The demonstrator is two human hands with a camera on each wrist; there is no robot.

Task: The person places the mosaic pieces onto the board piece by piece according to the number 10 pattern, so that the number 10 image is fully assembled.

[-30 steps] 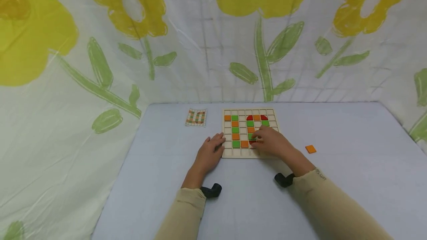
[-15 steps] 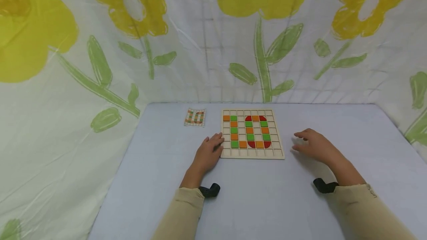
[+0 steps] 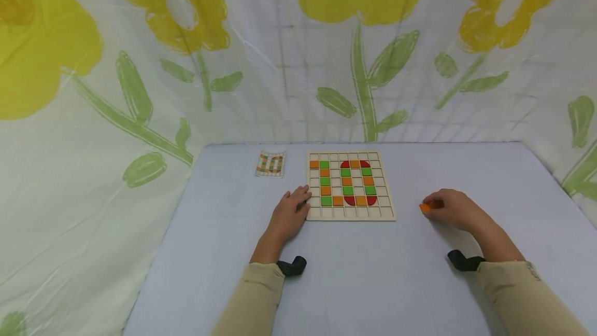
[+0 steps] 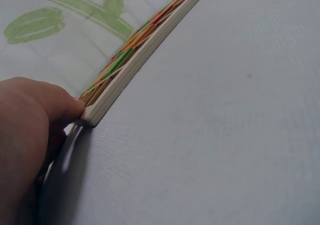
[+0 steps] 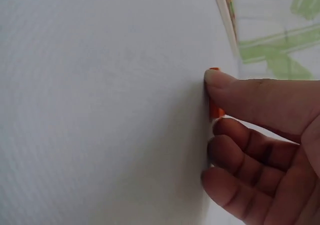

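A pale wooden grid board (image 3: 384, 213) lies flat on the table, bearing orange, green and red tiles that form the number 10. Along its left edge rests my left hand (image 3: 288, 212), fingers relaxed. The left wrist view shows the thumb (image 4: 70, 105) touching the near corner of the board (image 4: 120, 82). To the right of the board, my right hand (image 3: 454, 209) pinches an orange square tile (image 3: 425, 208) between thumb and fingers, at the table surface. Seen from the right wrist, the thumb covers much of the orange tile (image 5: 215, 108).
A small pattern card (image 3: 270, 164) with a coloured 10 on a grid lies left of the board. The pale table (image 3: 354, 274) ends at a white cloth backdrop (image 3: 261, 97) printed with yellow flowers. Each wrist wears a black device (image 3: 292, 267).
My right hand has left the tiles at the board's lower middle, moved right, and taken hold of the loose orange tile. My left hand has stayed at the board's edge.
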